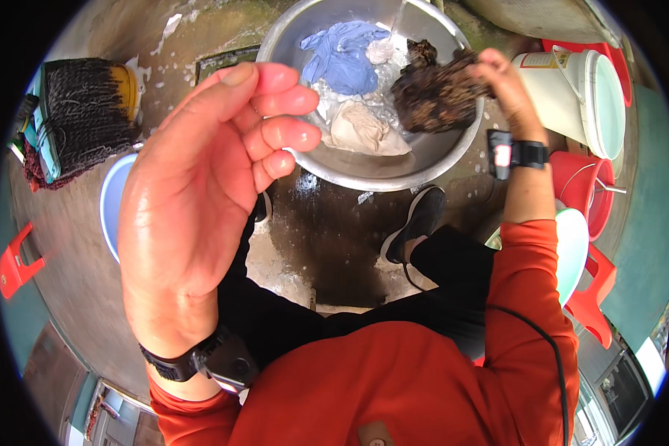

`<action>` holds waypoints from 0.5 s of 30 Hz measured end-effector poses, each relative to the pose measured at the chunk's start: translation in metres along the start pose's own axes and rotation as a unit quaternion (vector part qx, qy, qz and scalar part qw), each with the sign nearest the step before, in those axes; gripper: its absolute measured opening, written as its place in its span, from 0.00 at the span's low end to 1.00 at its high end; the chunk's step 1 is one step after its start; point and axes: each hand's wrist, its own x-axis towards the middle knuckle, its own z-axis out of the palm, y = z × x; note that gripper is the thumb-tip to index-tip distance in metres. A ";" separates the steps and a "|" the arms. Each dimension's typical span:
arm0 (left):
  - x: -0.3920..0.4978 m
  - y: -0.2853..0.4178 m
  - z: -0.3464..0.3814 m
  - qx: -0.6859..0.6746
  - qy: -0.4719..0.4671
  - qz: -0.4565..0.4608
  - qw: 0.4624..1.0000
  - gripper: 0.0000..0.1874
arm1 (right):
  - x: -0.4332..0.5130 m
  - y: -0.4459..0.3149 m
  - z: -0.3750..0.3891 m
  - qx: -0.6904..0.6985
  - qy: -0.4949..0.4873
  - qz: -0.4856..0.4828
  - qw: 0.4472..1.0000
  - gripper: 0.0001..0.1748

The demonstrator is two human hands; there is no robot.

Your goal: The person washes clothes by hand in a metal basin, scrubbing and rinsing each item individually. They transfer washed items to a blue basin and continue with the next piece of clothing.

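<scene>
My right hand (500,83) grips a wet, dark brown mottled cloth (440,97) at the right side of a wide metal basin (387,181). Part of that cloth hangs over the basin, and a smaller dark bunch shows behind it. Inside the basin, a blue cloth (343,58) and a cream cloth (368,128) lie in shallow water, with a small pale cloth (380,51) beside the blue one. Raised close to the camera, my left hand (200,173) is wet and holds nothing; its fingers are curled and apart. A thin stream of water falls at the basin's far edge.
A white lidded bucket (563,103) lies tipped at the right, with a red bucket (582,189) and a pale green basin (571,251) nearer. To the left are a dark textile draped over a yellow container (125,92), a light blue basin (114,206) and a red stool (19,262). The floor is wet.
</scene>
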 end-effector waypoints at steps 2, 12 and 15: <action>-0.004 -0.003 -0.002 0.008 0.007 -0.003 1.000 0.14 | 0.007 -0.011 -0.017 -0.010 0.031 0.006 0.999 0.07; -0.014 -0.005 -0.003 0.021 0.019 0.046 0.999 0.15 | -0.001 0.106 0.159 -0.303 -0.162 0.053 0.938 0.27; -0.017 -0.003 -0.007 0.013 -0.011 0.054 0.998 0.15 | -0.043 0.126 0.214 -0.417 -0.234 0.077 0.875 0.29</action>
